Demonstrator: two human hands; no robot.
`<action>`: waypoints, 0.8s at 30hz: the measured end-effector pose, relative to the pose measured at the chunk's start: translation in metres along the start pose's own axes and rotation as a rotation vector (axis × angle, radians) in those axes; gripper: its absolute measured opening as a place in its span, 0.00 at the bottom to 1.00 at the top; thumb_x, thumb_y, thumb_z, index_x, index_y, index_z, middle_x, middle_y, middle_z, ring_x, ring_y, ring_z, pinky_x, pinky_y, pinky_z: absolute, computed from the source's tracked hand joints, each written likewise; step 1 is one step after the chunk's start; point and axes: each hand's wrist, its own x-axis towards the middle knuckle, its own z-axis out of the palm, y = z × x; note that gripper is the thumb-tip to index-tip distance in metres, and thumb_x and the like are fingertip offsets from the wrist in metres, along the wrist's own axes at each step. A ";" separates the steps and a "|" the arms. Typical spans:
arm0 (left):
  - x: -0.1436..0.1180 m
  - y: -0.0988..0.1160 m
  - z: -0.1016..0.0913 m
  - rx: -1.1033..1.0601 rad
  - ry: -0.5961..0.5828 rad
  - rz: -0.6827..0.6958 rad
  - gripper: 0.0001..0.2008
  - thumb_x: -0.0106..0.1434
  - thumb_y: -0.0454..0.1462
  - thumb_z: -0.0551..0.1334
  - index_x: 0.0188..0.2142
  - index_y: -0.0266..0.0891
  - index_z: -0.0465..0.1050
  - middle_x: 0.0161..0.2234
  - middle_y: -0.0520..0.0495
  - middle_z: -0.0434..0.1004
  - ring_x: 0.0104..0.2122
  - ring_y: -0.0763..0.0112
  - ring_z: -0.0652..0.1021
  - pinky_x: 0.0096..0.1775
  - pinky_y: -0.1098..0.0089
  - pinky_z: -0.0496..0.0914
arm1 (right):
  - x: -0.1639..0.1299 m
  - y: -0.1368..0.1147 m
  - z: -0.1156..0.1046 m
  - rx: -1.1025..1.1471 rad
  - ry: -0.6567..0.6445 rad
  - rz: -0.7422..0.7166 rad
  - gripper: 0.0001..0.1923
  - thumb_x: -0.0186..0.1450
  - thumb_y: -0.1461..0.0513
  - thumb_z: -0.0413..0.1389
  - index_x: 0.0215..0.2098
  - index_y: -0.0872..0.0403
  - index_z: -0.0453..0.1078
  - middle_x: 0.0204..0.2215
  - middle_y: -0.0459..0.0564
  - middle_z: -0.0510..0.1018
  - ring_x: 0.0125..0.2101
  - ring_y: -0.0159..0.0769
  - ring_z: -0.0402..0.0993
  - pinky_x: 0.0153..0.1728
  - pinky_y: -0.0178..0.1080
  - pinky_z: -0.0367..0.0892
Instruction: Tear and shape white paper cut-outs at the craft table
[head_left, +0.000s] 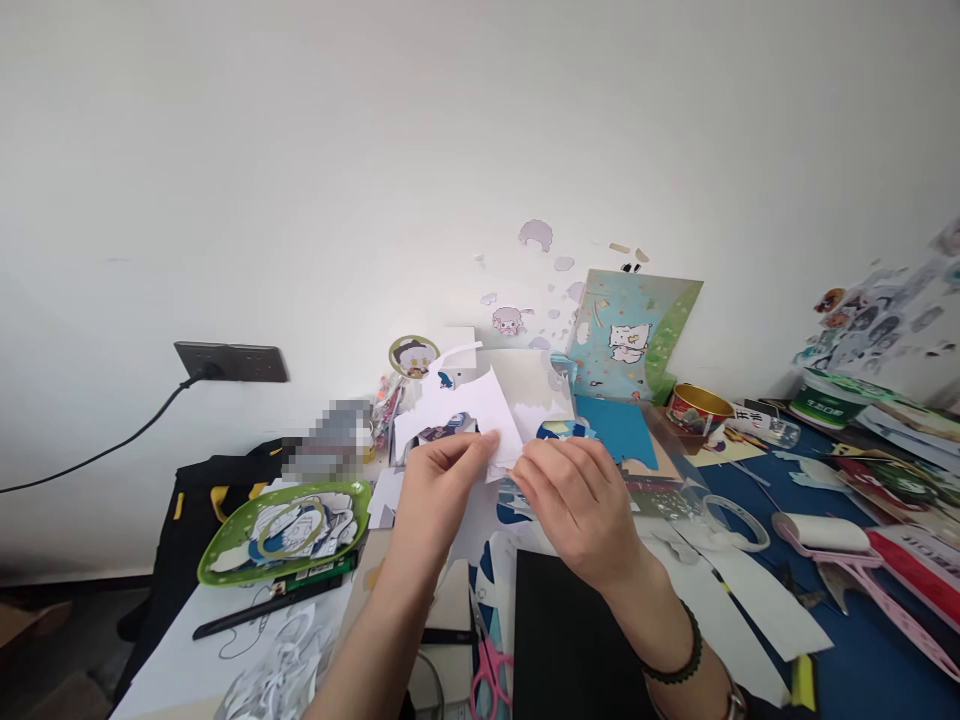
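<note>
Both hands meet over the middle of the cluttered table, around a white sheet of paper (pixel 480 400) with an irregular cut-out edge. My left hand (pixel 442 475) pinches the sheet between thumb and fingers near its lower edge. Close beside it, my right hand (pixel 574 490) has its fingers closed at the sheet's lower right corner; the fingertips are partly hidden. Below the hands lie pink-handled scissors (pixel 491 670) and a black mat (pixel 570 640).
A green tray (pixel 214 565) of paper cut-outs stands left, near a black cutter (pixel 270 610). Behind, an illustrated board (pixel 637 300) leans on the wall. To the right are a red-gold tub (pixel 697 412), a tape ring (pixel 739 525) and a pink-handled lint roller (pixel 832 535).
</note>
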 end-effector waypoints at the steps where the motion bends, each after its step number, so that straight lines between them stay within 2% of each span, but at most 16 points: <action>1: 0.000 -0.001 0.000 0.001 0.003 0.000 0.15 0.56 0.44 0.63 0.18 0.38 0.71 0.18 0.54 0.63 0.22 0.74 0.61 0.25 0.73 0.58 | 0.000 0.000 0.000 0.003 -0.004 0.004 0.06 0.62 0.71 0.56 0.36 0.57 0.72 0.34 0.53 0.79 0.38 0.38 0.74 0.37 0.42 0.70; 5: 0.000 -0.002 0.000 -0.005 0.013 0.017 0.12 0.55 0.44 0.64 0.22 0.39 0.76 0.22 0.52 0.71 0.25 0.70 0.68 0.29 0.72 0.63 | -0.001 -0.001 -0.001 0.028 -0.044 0.049 0.07 0.63 0.71 0.54 0.38 0.56 0.72 0.38 0.55 0.80 0.43 0.40 0.76 0.38 0.41 0.71; 8: -0.003 0.001 0.003 0.014 0.037 0.045 0.10 0.55 0.43 0.64 0.25 0.39 0.78 0.24 0.51 0.75 0.28 0.68 0.70 0.33 0.71 0.65 | -0.001 -0.001 -0.002 0.069 -0.041 0.053 0.08 0.63 0.72 0.54 0.36 0.57 0.72 0.36 0.55 0.82 0.42 0.41 0.77 0.38 0.41 0.72; 15: -0.008 0.007 0.009 0.042 0.065 0.066 0.11 0.55 0.43 0.65 0.22 0.38 0.76 0.24 0.52 0.73 0.28 0.70 0.69 0.32 0.72 0.64 | 0.001 -0.002 -0.005 0.151 -0.019 0.078 0.08 0.63 0.72 0.54 0.36 0.57 0.71 0.33 0.54 0.82 0.40 0.40 0.78 0.36 0.40 0.71; 18: -0.007 0.005 0.009 0.034 0.060 0.081 0.11 0.55 0.43 0.64 0.23 0.39 0.76 0.24 0.53 0.74 0.28 0.69 0.69 0.32 0.72 0.64 | 0.003 -0.004 -0.007 0.113 -0.021 0.052 0.08 0.64 0.71 0.53 0.37 0.57 0.71 0.33 0.53 0.82 0.40 0.38 0.78 0.36 0.40 0.70; 24: -0.002 0.001 0.007 0.040 0.023 0.073 0.14 0.57 0.44 0.63 0.20 0.38 0.72 0.21 0.53 0.69 0.25 0.72 0.66 0.30 0.73 0.63 | 0.006 -0.010 -0.009 -0.009 -0.042 -0.025 0.08 0.63 0.70 0.54 0.29 0.54 0.72 0.29 0.48 0.82 0.34 0.35 0.77 0.36 0.38 0.70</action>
